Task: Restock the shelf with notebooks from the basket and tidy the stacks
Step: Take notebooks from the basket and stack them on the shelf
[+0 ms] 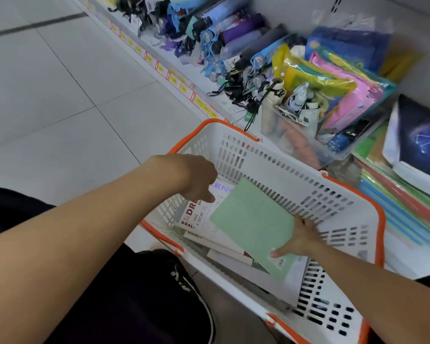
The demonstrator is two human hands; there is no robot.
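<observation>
A white basket with an orange rim [308, 180] stands on the floor against the low shelf. Inside lie several notebooks, among them a white one printed "DREAM" and "GOAL" [196, 219]. My right hand [301, 238] grips a pale green notebook [253, 224] by its right edge, thumb on top, lifting it tilted above the others. My left hand [196, 177] reaches down into the basket's left end, fingers curled toward the white notebook; I cannot tell whether they hold it. Notebook stacks [405, 204] in bright colours lie on the shelf at the right.
Folded umbrellas [233, 43] crowd the shelf [405, 254] beyond the basket, with plastic-wrapped packs [338, 95] and a dark starry notebook [422, 140] further right. Yellow price tags [159, 68] run along the shelf edge. My black shoe [184, 284] sits by the basket. Grey tiled floor [60, 83] spreads left.
</observation>
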